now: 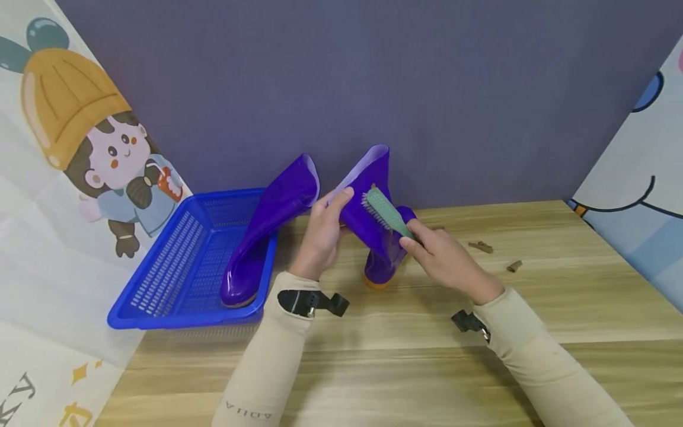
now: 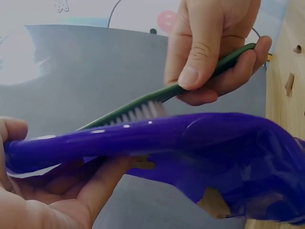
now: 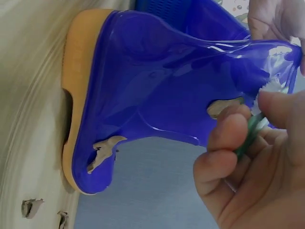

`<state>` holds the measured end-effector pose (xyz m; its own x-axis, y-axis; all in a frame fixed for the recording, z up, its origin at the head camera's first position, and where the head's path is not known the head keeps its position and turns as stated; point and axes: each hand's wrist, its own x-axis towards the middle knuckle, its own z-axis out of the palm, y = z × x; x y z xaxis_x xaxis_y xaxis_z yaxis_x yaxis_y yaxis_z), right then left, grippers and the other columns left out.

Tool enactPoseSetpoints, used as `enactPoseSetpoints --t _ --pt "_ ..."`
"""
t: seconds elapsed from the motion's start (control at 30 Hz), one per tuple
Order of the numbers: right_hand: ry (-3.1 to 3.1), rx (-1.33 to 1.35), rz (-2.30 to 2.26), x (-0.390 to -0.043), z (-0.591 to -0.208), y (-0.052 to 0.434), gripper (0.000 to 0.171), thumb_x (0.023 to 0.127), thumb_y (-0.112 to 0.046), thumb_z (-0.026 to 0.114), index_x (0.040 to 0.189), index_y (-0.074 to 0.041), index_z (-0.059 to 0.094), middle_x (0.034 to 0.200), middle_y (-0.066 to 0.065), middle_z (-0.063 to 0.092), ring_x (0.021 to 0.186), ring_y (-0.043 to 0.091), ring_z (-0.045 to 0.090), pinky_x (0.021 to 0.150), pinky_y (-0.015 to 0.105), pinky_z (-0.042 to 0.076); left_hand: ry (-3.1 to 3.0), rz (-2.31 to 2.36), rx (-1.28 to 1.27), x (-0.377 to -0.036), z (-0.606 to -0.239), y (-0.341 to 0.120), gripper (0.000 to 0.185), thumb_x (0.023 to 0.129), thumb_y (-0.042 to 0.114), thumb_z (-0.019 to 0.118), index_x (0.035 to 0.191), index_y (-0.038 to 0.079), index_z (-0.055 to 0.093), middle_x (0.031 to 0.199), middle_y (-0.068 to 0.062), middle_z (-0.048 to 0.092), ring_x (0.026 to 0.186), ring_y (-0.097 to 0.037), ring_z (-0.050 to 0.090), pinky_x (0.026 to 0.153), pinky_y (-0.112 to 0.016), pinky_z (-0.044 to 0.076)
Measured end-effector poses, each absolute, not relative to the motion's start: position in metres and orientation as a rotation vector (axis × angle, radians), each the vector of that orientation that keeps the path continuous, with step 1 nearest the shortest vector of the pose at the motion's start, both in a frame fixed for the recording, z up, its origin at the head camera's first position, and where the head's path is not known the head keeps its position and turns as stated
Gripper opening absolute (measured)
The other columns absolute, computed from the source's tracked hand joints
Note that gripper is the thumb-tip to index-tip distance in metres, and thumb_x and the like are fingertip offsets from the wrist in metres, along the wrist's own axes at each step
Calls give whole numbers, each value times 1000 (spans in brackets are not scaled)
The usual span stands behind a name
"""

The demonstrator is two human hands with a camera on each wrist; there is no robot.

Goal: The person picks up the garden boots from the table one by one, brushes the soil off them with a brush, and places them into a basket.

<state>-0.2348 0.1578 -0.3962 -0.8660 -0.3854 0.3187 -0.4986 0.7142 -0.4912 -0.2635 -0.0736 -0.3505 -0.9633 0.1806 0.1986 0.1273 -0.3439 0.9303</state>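
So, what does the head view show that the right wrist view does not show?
Only the head view shows the blue basket holding a second purple boot, the brush's green back, and both sleeves. Only the right wrist view shows the held boot's orange sole side-on and brownish patches on its toe. Both show the purple boot on the wooden table, with the left hand holding its shaft and the right hand holding the brush.

We see the head view evenly and brightly lit, with soft, faint shadows on the table (image 1: 533, 308) under the arms and basket (image 1: 160, 279). Straight edges bow slightly toward its borders. In both wrist views the near fingers are soft and out of focus, white glare streaks run along the glossy purple boot (image 2: 190, 138), and the background stays blurred.
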Motion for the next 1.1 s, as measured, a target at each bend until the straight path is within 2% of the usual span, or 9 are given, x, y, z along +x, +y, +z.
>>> enactPoseSetpoints --t 0.33,0.67,0.93,1.1 --pt "-2746 608 992 -242 -401 165 21 109 -33 46 104 -14 54 70 -1 47 58 14 45 55 30 40 1913 2435 404 -264 -349 -76 34 94 4 58 125 -8 62 85 1 67 74 -10 69 67 -26 61" --pt "-2784 533 1121 -239 -393 165 30 111 -34 41 105 -9 56 68 0 52 56 13 47 53 29 42 1882 2471 396 -265 -351 -75 21 94 5 56 112 -4 63 80 1 66 70 -11 68 64 -27 60" --pt "-2648 696 1200 -235 -391 158 22 111 -29 44 103 -12 54 65 -1 51 51 11 47 46 27 42 1835 2472 375 -262 -350 -73 36 96 8 51 129 -4 60 90 -2 69 76 -13 69 68 -29 61" --pt "-2660 677 1157 -237 -396 157 22 110 -29 45 102 -11 55 68 -3 50 55 11 44 49 27 40 1811 2454 360 -258 -349 -67 41 97 9 48 135 -3 56 94 -2 66 79 -11 67 70 -29 59"
